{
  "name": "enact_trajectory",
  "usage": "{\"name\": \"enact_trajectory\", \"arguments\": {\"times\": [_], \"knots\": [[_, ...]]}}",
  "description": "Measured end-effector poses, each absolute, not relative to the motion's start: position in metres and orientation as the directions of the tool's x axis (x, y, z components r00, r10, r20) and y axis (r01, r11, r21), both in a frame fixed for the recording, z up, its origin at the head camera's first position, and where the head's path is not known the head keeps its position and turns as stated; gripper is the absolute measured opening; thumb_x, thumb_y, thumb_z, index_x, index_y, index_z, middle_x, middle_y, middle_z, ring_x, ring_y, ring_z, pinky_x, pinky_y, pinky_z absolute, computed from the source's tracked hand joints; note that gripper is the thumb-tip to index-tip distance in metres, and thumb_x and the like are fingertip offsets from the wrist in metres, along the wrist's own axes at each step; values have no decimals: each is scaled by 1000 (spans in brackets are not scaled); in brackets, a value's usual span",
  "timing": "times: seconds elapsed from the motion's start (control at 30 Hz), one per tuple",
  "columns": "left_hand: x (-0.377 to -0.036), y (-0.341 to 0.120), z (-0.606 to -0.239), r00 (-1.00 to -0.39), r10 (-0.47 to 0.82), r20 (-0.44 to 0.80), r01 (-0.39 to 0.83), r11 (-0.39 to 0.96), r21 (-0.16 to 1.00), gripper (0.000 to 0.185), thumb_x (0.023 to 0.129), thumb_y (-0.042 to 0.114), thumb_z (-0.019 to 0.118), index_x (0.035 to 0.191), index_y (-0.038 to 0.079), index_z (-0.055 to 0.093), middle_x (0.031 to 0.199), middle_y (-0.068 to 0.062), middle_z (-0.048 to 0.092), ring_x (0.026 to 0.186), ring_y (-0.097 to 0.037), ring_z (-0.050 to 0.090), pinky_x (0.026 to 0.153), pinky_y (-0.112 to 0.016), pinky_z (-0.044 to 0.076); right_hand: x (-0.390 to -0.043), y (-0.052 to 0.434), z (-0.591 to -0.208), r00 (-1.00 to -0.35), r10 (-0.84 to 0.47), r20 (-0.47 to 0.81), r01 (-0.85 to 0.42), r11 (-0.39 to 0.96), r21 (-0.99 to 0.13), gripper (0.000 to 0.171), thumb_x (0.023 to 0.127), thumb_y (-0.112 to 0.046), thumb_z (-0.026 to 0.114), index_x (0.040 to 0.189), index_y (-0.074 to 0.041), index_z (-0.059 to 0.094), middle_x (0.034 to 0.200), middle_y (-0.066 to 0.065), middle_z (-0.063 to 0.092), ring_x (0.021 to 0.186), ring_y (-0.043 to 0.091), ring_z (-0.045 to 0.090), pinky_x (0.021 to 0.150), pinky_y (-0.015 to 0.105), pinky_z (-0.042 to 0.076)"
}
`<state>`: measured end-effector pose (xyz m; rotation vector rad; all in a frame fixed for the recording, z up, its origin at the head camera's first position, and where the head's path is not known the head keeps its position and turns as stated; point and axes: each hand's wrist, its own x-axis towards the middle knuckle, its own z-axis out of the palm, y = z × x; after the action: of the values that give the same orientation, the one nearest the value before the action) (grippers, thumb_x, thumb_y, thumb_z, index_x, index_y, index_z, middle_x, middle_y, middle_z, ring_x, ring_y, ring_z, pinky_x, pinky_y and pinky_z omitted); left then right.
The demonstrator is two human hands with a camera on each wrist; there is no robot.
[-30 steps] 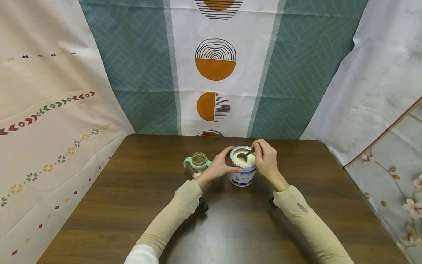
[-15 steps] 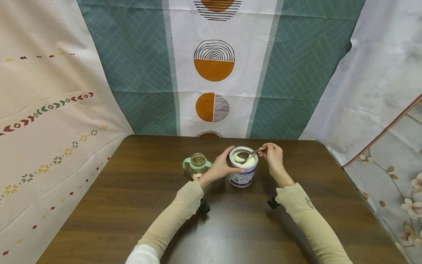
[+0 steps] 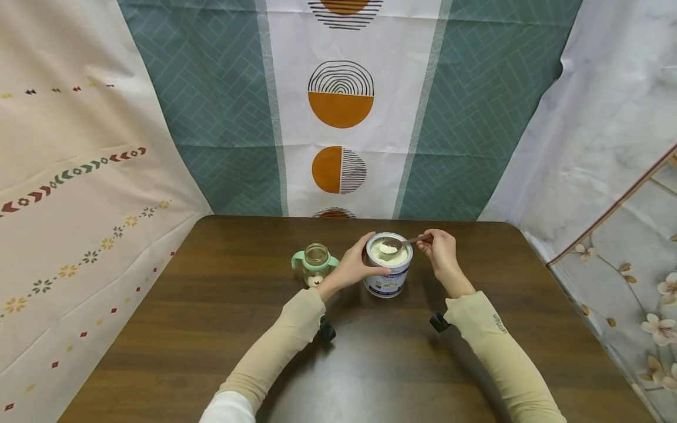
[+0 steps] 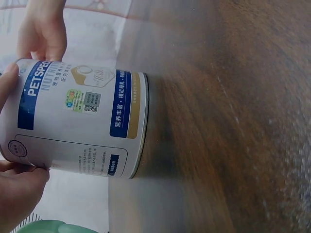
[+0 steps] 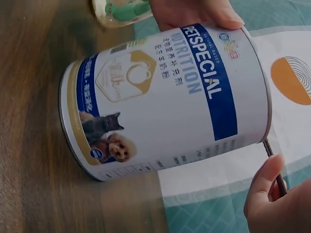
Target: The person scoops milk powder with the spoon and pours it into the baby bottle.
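Since half a second earlier, spoon (image 3: 394,245) rose, loaded with powder. Right hand (image 3: 440,251) fingers pinched its handle; left hand (image 3: 353,267) wrapped the can (image 3: 388,265), mid-surface toward the far edge. A tilt could spill powder short of the bottle (image 3: 316,263).

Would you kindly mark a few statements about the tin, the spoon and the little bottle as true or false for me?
1. The left hand grips the side of the powder tin. True.
2. The tin lies on its side on the table. False: it stands upright with its top open.
3. The right hand holds a spoon with powder in its bowl over the tin. True.
4. The small bottle stands to the right of the tin. False: it stands to its left, behind the left hand.
5. The bottle has a red collar. False: its collar and handles are green.
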<state>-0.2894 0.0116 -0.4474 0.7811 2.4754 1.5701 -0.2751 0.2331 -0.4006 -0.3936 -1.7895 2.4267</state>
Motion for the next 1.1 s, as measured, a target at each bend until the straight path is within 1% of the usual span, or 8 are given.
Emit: {"name": "enact_trajectory", "arguments": {"times": [0.2,0.43,0.53,0.6,0.67,0.8,0.97,1.1], "knots": [[-289,11,-447,-862,476,176,362,334,870,98,76,29,84,153,16,26,150,-11,42,137,-24,43,113,-42,37,-276,233,-399,-967,218,-133,45,-370,-928,24,103,-8,32,90,-5,51,78,1,60,61,6,57,58,12,49],[-288,10,-447,-862,478,167,353,330,876,98,76,28,84,153,16,25,149,-10,42,137,-23,43,113,-42,37,-276,228,-400,-960,282,-7,-44,-171,-984,21,103,-9,33,92,-2,49,78,0,60,60,4,58,57,13,51],[-288,9,-447,-864,476,167,349,326,879,98,76,28,83,153,16,25,149,-11,43,137,-24,43,113,-43,37,-275,229,-398,-966,255,-45,-21,-251,-968,22,104,-9,32,92,-3,49,77,-1,60,60,4,58,57,13,50],[-287,9,-446,-865,474,165,346,326,880,98,76,28,83,153,16,25,149,-11,43,137,-24,43,113,-43,37,-274,230,-396,-971,222,-90,17,-310,-951,22,104,-9,31,92,-3,49,78,0,61,61,5,58,58,13,50],[-287,9,-446,-865,475,162,345,328,880,97,76,27,83,153,16,25,149,-11,43,137,-24,43,113,-43,37,-274,232,-395,-973,190,-134,54,-373,-926,24,104,-8,31,90,-4,50,77,1,60,62,7,58,58,13,50],[-287,10,-445,-863,479,161,346,329,879,98,76,26,83,153,15,25,148,-11,44,136,-24,44,113,-42,37,-272,232,-393,-970,150,-192,106,-449,-887,26,103,-7,32,87,-4,52,77,3,60,63,9,58,59,14,50],[-287,10,-443,-863,478,163,348,328,878,98,75,27,84,153,13,25,148,-12,44,136,-25,44,112,-43,38,-271,231,-390,-969,119,-215,129,-497,-858,25,103,-9,33,88,-4,51,75,2,60,61,8,58,59,14,50],[-287,10,-443,-864,476,166,352,334,875,99,75,27,84,153,14,25,148,-12,44,135,-25,45,112,-44,38,-272,230,-388,-970,110,-217,134,-506,-852,24,103,-9,32,88,-4,51,74,2,60,60,7,57,58,13,50]]}}
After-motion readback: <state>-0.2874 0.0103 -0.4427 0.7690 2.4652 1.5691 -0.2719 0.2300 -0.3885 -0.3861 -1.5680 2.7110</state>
